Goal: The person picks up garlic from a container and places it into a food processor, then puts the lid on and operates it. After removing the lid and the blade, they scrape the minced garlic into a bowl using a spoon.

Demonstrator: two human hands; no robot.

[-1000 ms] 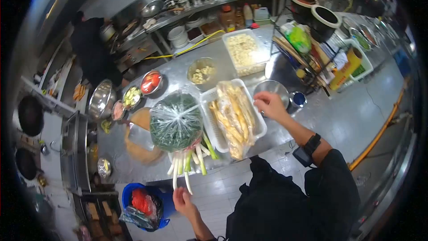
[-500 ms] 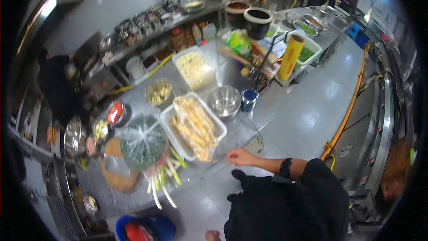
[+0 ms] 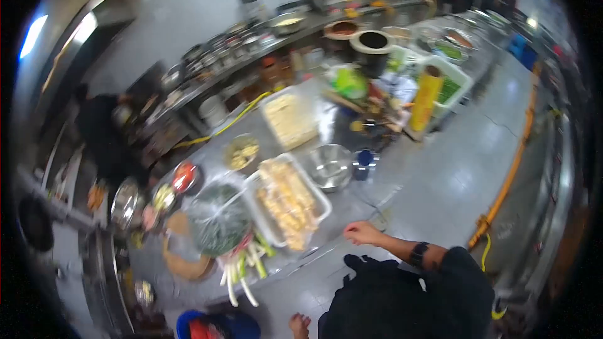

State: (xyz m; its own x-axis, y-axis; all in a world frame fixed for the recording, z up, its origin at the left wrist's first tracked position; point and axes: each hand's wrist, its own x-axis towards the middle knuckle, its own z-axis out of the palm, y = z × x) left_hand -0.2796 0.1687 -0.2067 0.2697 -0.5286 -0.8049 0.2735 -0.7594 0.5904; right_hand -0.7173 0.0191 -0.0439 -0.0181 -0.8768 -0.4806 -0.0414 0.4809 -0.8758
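My right hand, with a dark band on the wrist, hangs by the table edge with its fingers curled in and nothing visible in it. Low in the picture my left hand is partly in view, its fingers loosely bent and apart, holding nothing. Nearest to the right hand is a white tray of long yellowish pieces in clear plastic. Beside the tray lies a clear bag of dark greens, with scallions sticking out over the edge.
A steel bowl and a dark blue cup stand behind the tray. A yellow roll stands at the right end. A blue bin sits below the table. Another person is at the far left.
The view has shifted, so the table and its things lie further right and lower. More of my left hand shows at the bottom. My right hand stays beside the table edge.
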